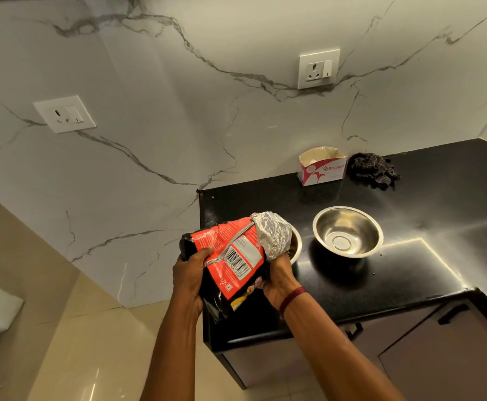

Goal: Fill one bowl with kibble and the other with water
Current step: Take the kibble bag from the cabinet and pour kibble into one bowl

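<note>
Over the left end of the counter (410, 285), near its front edge: kibble bag (236, 264) is held off the surface and tipped, mouth toward the left bowl (296, 244). Bag hides most of that bowl, only a rim sliver shows, so fill level can't be read. Bag looks like soft glossy film, crumpled and part slack. Judging by that: light, floppy, a bit slick, and the contents will shift and surge when tilted. Best taken at two points, one on the body for weight and one near the mouth to steer the pour. Right bowl (332, 227) sits just beside the left one, further along the counter, upright, steel, dry and empty. It's probably light and prone to skating on the polished top, so hold it by the rim. Tissue box (321, 166) and dark cloth (372, 170) are at the back edge, well apart from the bowls. Left hand (188, 273) is clenched round the bag's lower left side, thumb on the printed face. Right hand (278, 280) grips the bag just under the foil mouth (272, 234), fingers wrapped behind.
</note>
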